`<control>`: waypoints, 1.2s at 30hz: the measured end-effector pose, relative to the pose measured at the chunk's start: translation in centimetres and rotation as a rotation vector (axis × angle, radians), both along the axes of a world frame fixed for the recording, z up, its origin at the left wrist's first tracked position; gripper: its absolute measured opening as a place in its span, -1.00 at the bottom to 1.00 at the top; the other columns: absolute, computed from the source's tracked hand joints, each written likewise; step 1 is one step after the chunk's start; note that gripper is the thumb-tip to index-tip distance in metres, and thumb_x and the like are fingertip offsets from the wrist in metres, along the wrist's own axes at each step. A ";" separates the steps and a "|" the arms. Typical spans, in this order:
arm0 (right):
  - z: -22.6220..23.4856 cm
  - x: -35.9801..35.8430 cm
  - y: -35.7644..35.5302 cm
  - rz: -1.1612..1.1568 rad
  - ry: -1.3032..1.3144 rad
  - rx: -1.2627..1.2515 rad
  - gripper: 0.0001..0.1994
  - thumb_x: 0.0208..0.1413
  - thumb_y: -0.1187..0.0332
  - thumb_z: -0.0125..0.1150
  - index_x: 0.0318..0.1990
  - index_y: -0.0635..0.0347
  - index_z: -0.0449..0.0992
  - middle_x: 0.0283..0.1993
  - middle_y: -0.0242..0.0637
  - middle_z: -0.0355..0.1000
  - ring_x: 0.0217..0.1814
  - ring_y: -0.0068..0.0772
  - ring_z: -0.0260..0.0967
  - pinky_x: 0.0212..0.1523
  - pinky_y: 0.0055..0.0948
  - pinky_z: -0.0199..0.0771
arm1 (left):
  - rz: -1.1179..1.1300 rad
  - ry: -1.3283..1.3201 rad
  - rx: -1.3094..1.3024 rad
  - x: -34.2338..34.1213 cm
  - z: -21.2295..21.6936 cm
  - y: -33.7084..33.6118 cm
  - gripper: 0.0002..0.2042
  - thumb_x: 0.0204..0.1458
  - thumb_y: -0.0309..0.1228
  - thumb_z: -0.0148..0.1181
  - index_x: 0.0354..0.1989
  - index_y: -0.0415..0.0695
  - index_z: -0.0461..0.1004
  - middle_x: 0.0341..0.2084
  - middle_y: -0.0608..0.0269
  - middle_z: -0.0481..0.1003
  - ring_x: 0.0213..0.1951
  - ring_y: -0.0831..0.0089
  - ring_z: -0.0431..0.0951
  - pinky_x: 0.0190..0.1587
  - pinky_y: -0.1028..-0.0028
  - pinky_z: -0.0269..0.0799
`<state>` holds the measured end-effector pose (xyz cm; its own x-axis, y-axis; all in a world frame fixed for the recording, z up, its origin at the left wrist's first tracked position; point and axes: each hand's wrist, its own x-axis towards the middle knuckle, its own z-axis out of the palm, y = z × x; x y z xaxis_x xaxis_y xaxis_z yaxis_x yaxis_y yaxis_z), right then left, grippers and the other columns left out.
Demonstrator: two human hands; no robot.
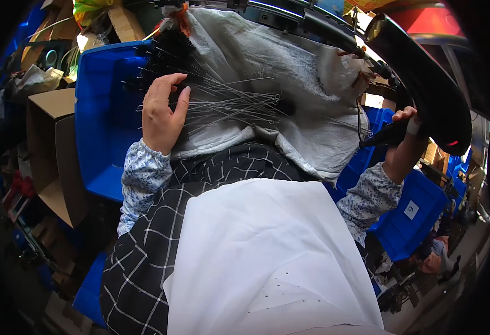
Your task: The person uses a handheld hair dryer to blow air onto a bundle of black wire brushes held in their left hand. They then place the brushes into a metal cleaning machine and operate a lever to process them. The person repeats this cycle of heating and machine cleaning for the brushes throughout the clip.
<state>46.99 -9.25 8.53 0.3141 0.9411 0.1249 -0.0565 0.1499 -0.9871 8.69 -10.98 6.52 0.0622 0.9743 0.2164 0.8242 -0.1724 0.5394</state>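
Observation:
My left hand (164,114) is over the left end of a pile of wire-handled brushes, thumb and index finger apart, nothing gripped that I can see. The brushes (169,53) have black bristle heads at the far left, and their thin looped wire handles (234,103) fan out rightward over a whitish sheet (256,50) across my lap. At the right, my right hand (409,125) has its fingers curled beside a large black curved tube (426,78), which partly hides it. A dark pointed piece (387,134) is against that hand; what the fingers hold is unclear.
A blue bin (97,123) stands left of my lap, with an open cardboard box (52,148) beyond it. More blue bins (409,215) are at the right. A dark metal machine bar (289,19) crosses the far side. White cloth (267,240) covers my front.

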 end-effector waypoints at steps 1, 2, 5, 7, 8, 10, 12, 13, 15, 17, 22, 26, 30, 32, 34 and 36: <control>0.4 1.7 -0.2 -0.068 0.093 0.020 -0.54 -0.10 0.08 0.18 -0.19 0.25 0.24 -0.40 -0.34 0.21 -0.37 -0.52 0.21 -0.28 -0.55 0.29 | -0.046 0.080 -0.003 0.2 -0.3 0.0 -0.78 -0.12 -0.47 0.07 -0.23 -0.17 0.37 -0.34 0.18 0.40 -0.32 0.33 0.39 -0.25 0.45 0.27; 0.4 3.6 -0.2 -0.137 0.136 0.072 -0.51 -0.11 0.02 0.15 -0.20 0.26 0.25 -0.42 -0.34 0.22 -0.39 -0.51 0.21 -0.29 -0.56 0.30 | -0.058 0.154 -0.033 0.3 -0.7 0.1 -0.78 -0.11 -0.46 0.06 -0.24 -0.15 0.37 -0.32 0.18 0.41 -0.27 0.29 0.38 -0.19 0.41 0.24; 0.6 9.7 -1.0 -0.358 0.197 0.174 -0.49 -0.13 -0.09 0.10 -0.29 0.21 0.24 -0.47 -0.35 0.20 -0.44 -0.53 0.19 -0.33 -0.60 0.27 | 0.085 0.287 0.084 0.4 -0.4 1.0 -0.81 -0.06 -0.47 0.00 -0.24 -0.14 0.38 -0.35 0.21 0.42 -0.27 0.29 0.38 -0.20 0.40 0.23; 0.3 13.0 -1.4 -0.532 0.200 0.220 -0.51 -0.13 -0.09 0.10 -0.33 0.20 0.23 -0.53 -0.36 0.18 -0.51 -0.54 0.17 -0.45 -0.62 0.26 | 0.189 0.425 0.062 -0.5 -0.6 1.4 -0.80 -0.01 -0.42 -0.06 -0.19 -0.12 0.34 -0.35 0.25 0.41 -0.25 0.30 0.36 -0.20 0.38 0.22; -0.4 14.8 -1.7 -0.638 0.247 0.231 -0.51 -0.13 -0.09 0.10 -0.34 0.20 0.23 -0.56 -0.37 0.16 -0.55 -0.54 0.16 -0.50 -0.62 0.24 | 0.224 0.521 0.011 -1.1 -0.9 1.5 -0.79 0.00 -0.38 -0.08 -0.18 -0.12 0.33 -0.33 0.25 0.40 -0.23 0.29 0.35 -0.20 0.37 0.23; -1.1 17.6 -1.8 -0.916 0.302 0.214 -0.51 -0.13 -0.08 0.12 -0.35 0.22 0.23 -0.63 -0.39 0.14 -0.66 -0.53 0.13 -0.59 -0.59 0.22 | 0.178 0.721 -0.073 -2.5 -1.9 1.8 -0.78 0.02 -0.32 -0.08 -0.19 -0.11 0.35 -0.27 0.21 0.37 -0.22 0.24 0.34 -0.19 0.33 0.24; -3.0 21.4 -2.6 -1.148 0.250 0.174 -0.55 -0.13 -0.01 0.16 -0.39 0.25 0.26 -0.63 -0.34 0.19 -0.66 -0.48 0.20 -0.60 -0.54 0.28 | 0.135 0.727 -0.063 -2.9 -1.8 2.0 -0.78 0.02 -0.31 -0.07 -0.21 -0.12 0.37 -0.29 0.20 0.35 -0.25 0.23 0.33 -0.21 0.32 0.24; -4.2 22.4 -2.5 -1.242 0.226 0.098 -0.57 -0.13 0.03 0.18 -0.39 0.26 0.28 -0.64 -0.33 0.22 -0.66 -0.48 0.23 -0.61 -0.54 0.31 | 0.136 0.748 -0.074 -2.7 -1.5 2.1 -0.78 0.01 -0.31 -0.06 -0.22 -0.12 0.37 -0.30 0.19 0.35 -0.26 0.23 0.33 -0.22 0.32 0.24; -8.2 26.0 -2.2 -1.295 0.253 -0.001 -0.64 -0.15 0.17 0.23 -0.38 0.30 0.32 -0.61 -0.31 0.28 -0.66 -0.51 0.24 -0.61 -0.58 0.34 | 0.086 0.688 -0.085 -2.6 -1.6 2.6 -0.79 -0.01 -0.32 -0.03 -0.24 -0.12 0.38 -0.32 0.19 0.35 -0.27 0.23 0.33 -0.23 0.32 0.24; -11.4 26.2 0.1 -1.332 0.361 -0.109 -0.71 -0.22 0.29 0.31 -0.57 0.34 0.35 -0.59 -0.24 0.35 -0.64 -0.46 0.30 -0.59 -0.55 0.40 | 0.080 0.655 -0.107 -2.4 -1.0 2.6 -0.81 -0.03 -0.33 0.01 -0.26 -0.11 0.39 -0.33 0.19 0.34 -0.27 0.23 0.33 -0.24 0.32 0.24; -19.1 25.6 7.3 -0.957 0.344 -0.439 -0.83 -0.25 0.45 0.27 -0.57 0.34 0.39 -0.61 -0.23 0.35 -0.67 -0.46 0.30 -0.57 -0.56 0.38 | 0.043 0.418 -0.189 -2.7 -0.2 2.1 -0.84 -0.06 -0.35 0.08 -0.33 -0.13 0.38 -0.40 0.26 0.33 -0.35 0.37 0.30 -0.30 0.44 0.21; -23.9 24.1 13.3 -0.589 0.084 -0.391 -0.83 -0.32 0.49 0.27 -0.51 0.32 0.42 -0.59 -0.33 0.36 -0.72 -0.57 0.26 -0.70 -0.60 0.29 | 0.156 -0.209 -0.359 -4.3 0.5 1.8 -0.87 -0.02 -0.37 0.06 -0.37 -0.16 0.37 -0.46 0.40 0.35 -0.46 0.61 0.26 -0.39 0.60 0.16; -26.7 22.7 19.3 -0.472 -0.071 -0.465 -0.61 -0.37 0.29 0.30 -0.38 0.42 0.41 -0.39 -0.23 0.39 -0.40 -0.39 0.32 -0.32 -0.48 0.30 | 0.231 -0.744 -0.159 -3.4 4.1 1.4 -0.89 0.08 -0.40 -0.10 -0.28 -0.15 0.28 -0.43 0.36 0.36 -0.35 0.62 0.34 -0.25 0.63 0.26; -26.8 21.9 20.8 -0.397 0.076 -0.543 -0.56 -0.35 0.26 0.27 -0.31 0.42 0.40 -0.34 -0.19 0.39 -0.36 -0.37 0.32 -0.28 -0.46 0.30 | 0.183 -0.858 -0.088 -5.5 6.1 1.0 -0.87 0.10 -0.41 -0.15 -0.23 -0.15 0.25 -0.37 0.31 0.36 -0.27 0.57 0.35 -0.17 0.57 0.26; -27.7 22.7 21.1 -0.329 -0.085 -0.547 -0.49 -0.33 0.22 0.29 -0.23 0.44 0.38 -0.28 -0.13 0.39 -0.30 -0.35 0.34 -0.23 -0.44 0.31 | 0.108 -0.882 0.014 -7.1 7.8 0.7 -0.84 0.11 -0.43 -0.19 -0.17 -0.16 0.23 -0.28 0.26 0.35 -0.20 0.52 0.34 -0.10 0.52 0.24; -28.1 23.2 20.7 -0.294 -0.287 -0.557 -0.39 -0.30 0.16 0.30 -0.13 0.47 0.32 -0.14 -0.05 0.35 -0.11 -0.29 0.30 -0.10 -0.43 0.25 | -0.017 -0.958 -0.032 -5.9 9.7 1.1 -0.84 0.11 -0.43 -0.19 -0.17 -0.17 0.23 -0.25 0.26 0.33 -0.17 0.50 0.33 -0.08 0.48 0.23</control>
